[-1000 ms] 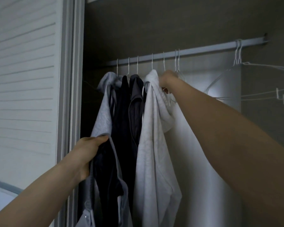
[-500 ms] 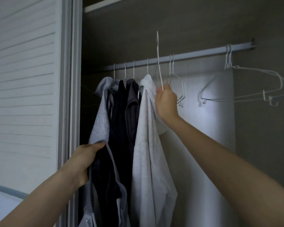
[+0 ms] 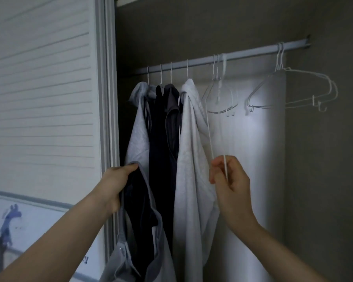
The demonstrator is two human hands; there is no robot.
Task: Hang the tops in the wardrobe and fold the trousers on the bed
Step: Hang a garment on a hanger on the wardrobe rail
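Right hand (image 3: 229, 180) pinching a white wire hanger (image 3: 209, 129) low before the wardrobe; left hand (image 3: 118, 184) clutching the neck of a grey top (image 3: 151, 231) beside the hung clothes (image 3: 171, 123). Best done by feeding one hanger arm through the neck, then the other, then hooking onto the rail (image 3: 243, 55) near the spare hangers (image 3: 220, 96). No brands or writing readable.

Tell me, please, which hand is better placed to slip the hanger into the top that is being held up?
The right hand, I would judge: it already pinches the white wire hanger, free of the rail. The left hand is busy gripping the grey top by its neck opening, so it should only hold that open.
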